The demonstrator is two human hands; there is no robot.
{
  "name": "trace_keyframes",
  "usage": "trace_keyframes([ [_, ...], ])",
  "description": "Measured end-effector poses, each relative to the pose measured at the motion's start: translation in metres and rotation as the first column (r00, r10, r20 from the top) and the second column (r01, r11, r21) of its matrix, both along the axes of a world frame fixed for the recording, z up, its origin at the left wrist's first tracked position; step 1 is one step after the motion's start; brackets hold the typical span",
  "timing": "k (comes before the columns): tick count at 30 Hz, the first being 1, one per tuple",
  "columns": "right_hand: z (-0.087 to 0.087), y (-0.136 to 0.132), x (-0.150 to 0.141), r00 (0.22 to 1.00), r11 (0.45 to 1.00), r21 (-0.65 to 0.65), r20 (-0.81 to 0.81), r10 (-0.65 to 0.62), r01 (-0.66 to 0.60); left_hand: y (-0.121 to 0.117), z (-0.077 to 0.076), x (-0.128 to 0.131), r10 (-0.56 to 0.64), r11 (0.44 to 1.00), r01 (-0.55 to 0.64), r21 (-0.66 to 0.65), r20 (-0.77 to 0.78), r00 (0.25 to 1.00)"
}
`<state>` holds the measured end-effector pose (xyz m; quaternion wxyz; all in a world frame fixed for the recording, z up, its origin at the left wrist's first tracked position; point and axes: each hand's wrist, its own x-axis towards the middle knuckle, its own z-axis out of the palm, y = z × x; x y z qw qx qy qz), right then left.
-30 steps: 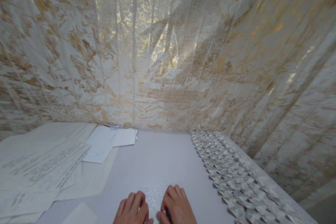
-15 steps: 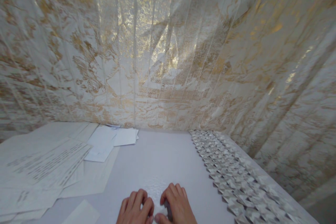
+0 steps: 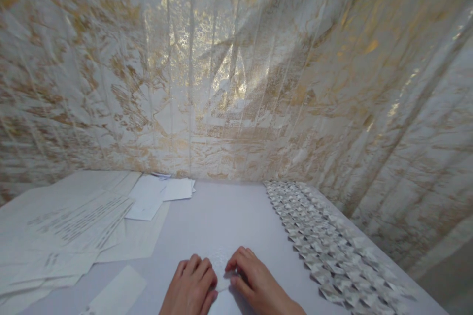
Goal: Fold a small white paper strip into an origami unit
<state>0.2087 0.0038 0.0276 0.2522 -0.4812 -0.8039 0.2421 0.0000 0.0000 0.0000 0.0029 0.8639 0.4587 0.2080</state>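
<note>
At the bottom middle, a small piece of white paper (image 3: 221, 302) lies between my two hands on the pale table (image 3: 221, 221). My left hand (image 3: 192, 283) has its fingers curled and pressed together at the paper's left side, the thumb on its edge. On the other side, my right hand (image 3: 254, 278) is bent inward, its thumb and curled fingers at the paper's right edge. The palms hide part of the paper. A loose strip of white paper (image 3: 118, 290) lies left of my left hand.
Printed sheets (image 3: 74, 226) overlap on the left, with blank white papers (image 3: 144, 199) at their back edge. Along the right side run dense rows of small folded paper pieces (image 3: 321, 241). A gold-patterned curtain (image 3: 221, 83) hangs behind the table.
My right hand has shifted a little up and right, with more of its wrist showing. The paper between the hands shows more of its surface. The view has tilted slightly.
</note>
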Motion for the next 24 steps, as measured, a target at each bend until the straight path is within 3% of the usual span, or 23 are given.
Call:
trace_keyframes([
  [7, -0.007, -0.005, -0.019, 0.976, 0.986, 0.157, 0.198, -0.087, 0.057, 0.005, 0.004, -0.001, -0.07, 0.981, 0.083, 0.174, -0.08, 0.994],
  [15, -0.019, -0.007, -0.027, 0.904, 0.917, 0.391, 0.415, -0.106, -0.072, -0.003, 0.009, -0.004, -0.096, 0.941, 0.116, 0.317, -0.078, 0.992],
  [22, -0.009, -0.015, -0.027, 0.925, 0.98, 0.195, 0.376, -0.048, -0.028, -0.009, 0.014, 0.003, -0.226, 0.841, 0.124, 0.527, 0.134, 0.965],
  [24, -0.007, -0.016, -0.025, 0.932, 0.985, 0.17, 0.359, -0.048, -0.015, -0.012, 0.012, 0.006, -0.236, 0.872, 0.118, 0.475, 0.197, 0.952],
])
